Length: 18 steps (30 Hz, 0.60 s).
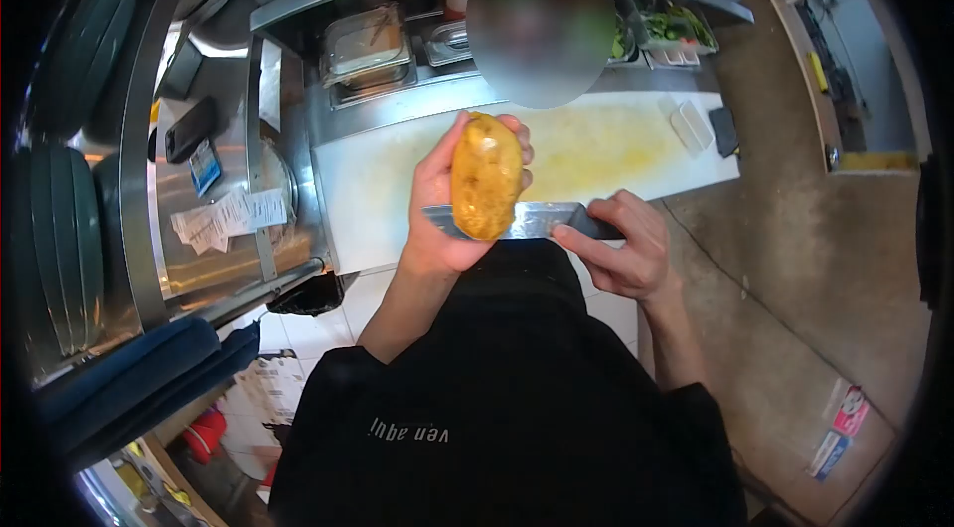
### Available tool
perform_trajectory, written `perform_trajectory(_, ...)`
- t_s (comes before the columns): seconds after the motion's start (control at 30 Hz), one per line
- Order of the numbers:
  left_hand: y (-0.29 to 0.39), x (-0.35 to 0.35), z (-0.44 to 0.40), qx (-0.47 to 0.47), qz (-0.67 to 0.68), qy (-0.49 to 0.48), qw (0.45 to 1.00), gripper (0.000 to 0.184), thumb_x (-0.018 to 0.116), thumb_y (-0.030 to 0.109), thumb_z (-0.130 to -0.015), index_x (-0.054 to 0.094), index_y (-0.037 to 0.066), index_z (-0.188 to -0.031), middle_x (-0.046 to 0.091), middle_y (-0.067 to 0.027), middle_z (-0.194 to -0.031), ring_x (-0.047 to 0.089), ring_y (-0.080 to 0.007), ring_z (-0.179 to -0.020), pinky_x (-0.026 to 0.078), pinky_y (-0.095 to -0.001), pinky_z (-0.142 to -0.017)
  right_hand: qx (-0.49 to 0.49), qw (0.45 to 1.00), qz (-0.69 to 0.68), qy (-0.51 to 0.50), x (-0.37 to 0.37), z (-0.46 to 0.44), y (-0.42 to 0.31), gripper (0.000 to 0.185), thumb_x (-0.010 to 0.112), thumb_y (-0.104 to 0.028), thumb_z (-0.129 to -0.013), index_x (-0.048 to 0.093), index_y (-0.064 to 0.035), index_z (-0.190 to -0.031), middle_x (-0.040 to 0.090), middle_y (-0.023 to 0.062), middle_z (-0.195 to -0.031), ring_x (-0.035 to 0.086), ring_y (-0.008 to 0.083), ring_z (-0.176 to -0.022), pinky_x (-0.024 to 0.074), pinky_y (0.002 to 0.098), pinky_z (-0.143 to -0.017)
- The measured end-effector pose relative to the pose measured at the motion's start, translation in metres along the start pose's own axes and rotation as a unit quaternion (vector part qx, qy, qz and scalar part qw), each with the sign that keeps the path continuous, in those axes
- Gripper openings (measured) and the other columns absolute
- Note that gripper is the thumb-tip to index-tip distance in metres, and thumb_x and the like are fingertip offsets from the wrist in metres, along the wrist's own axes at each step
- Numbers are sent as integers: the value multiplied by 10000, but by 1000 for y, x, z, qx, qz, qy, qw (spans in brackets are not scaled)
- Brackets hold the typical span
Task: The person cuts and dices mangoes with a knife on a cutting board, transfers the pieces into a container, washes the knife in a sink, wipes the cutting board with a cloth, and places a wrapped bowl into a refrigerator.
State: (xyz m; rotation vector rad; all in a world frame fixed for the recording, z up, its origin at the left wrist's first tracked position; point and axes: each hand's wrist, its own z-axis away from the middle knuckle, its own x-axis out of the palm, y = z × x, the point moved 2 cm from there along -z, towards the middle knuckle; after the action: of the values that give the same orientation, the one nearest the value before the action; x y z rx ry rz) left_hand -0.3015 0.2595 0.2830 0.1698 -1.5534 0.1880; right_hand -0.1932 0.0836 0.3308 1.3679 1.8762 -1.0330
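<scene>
My left hand is wrapped around a large, shiny yellow-brown potato, held upright in front of my chest with the fingers curled behind it. In my right hand is a knife, gripped by its dark handle with a finger along the blade. The wide metal blade lies crosswise at the potato's lower end and passes behind it. Whether the edge touches the potato I cannot tell. Beyond both hands is a long white cutting board with yellow stains.
Behind the board, lidded containers and a tray of greens sit in a metal counter. A dark phone and paper receipts lie on the left shelf. Stacked plates stand far left. A blurred patch hides part of the counter.
</scene>
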Motion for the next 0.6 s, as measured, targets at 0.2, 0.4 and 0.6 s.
perform_trajectory(0.2, -1, 8, -15, 63, -46, 1, 997, 429, 402, 371, -1041, 580, -13, -1108, 536, -128, -1025, 515, -236, -930, 451, -342, -777, -49, 999, -19, 8, -18, -9, 29, 456, 689, -171, -620, 746, -188, -1072, 564, 52, -878, 513, 218, -656, 423, 318, -543)
perform_trajectory(0.4, -20, 16, -37, 66, -68, -6, 995, 414, 388, 370, -1041, 577, 4, -1088, 520, -126, -1016, 493, -231, -937, 430, -338, -774, -67, 998, -12, 17, -28, -6, 58, 466, 692, -143, -619, 740, -218, -1076, 580, 51, -883, 529, 211, -659, 450, 314, -560)
perform_trajectory(0.6, -32, 23, -50, 96, -107, 19, 989, 347, 466, 372, -1020, 557, 40, -1067, 488, -84, -976, 449, -188, -895, 410, -307, -758, -55, 998, -18, 19, -38, 3, 76, 480, 701, -141, -609, 731, -232, -1080, 587, 33, -894, 537, 205, -675, 454, 314, -569)
